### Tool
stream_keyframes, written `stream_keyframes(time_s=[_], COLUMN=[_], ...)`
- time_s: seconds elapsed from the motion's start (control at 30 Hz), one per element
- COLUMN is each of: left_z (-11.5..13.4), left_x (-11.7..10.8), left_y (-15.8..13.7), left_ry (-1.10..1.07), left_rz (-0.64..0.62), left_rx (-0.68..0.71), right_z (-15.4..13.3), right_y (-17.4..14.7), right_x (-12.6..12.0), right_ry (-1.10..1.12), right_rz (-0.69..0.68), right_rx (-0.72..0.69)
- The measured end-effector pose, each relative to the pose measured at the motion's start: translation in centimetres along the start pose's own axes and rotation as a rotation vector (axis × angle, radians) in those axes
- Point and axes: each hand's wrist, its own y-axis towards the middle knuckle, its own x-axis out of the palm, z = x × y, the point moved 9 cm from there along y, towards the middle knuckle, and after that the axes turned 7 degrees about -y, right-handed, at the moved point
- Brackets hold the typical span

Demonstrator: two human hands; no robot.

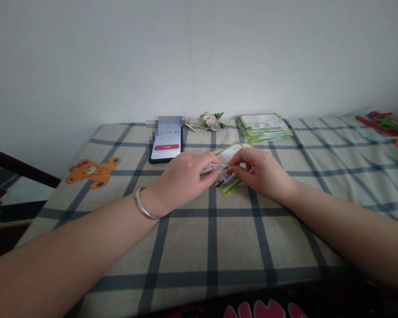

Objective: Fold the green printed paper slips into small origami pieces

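Between my two hands is a small folded paper strip (215, 167), held a little above the cloth. My left hand (190, 176), with a silver bangle at the wrist, pinches its left part between thumb and fingers. The thumb and forefinger of my right hand (257, 170) close on its right end. Beneath the hands lie green and white printed leaflets (230, 187), partly covered by my fingers. The strip's far side is hidden by my left fingers.
A phone (166, 143) with a lit screen lies at the back left. Beside it are several folded paper pieces (207, 121). A stack of printed leaflets (263, 126) sits behind my right hand. Colourful straps (384, 123) lie far right, a bear picture (93, 172) left, on the checked cloth (185, 247).
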Motion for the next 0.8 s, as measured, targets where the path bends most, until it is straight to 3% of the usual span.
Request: stream_keyframes(time_s=[0.23,0.6,0.8], left_z=[-0.7,0.5,2.0], left_x=[0.0,0.2,-0.1], left_y=[0.1,0.0,-0.1], left_ry=[0.005,0.014,0.191], left_rz=[0.0,-0.02,-0.016], left_rx=[-0.074,0.068,0.21], right_z=[0.4,-1.5,-0.7], right_y=[0.0,-0.2,0.0], right_x=[-0.3,-0.6,-0.2], right_ry=[0.018,-0.021,0.257], right_rz=[0.048,0.061,-0.045], right_rx=[0.053,-0.123,-0.043])
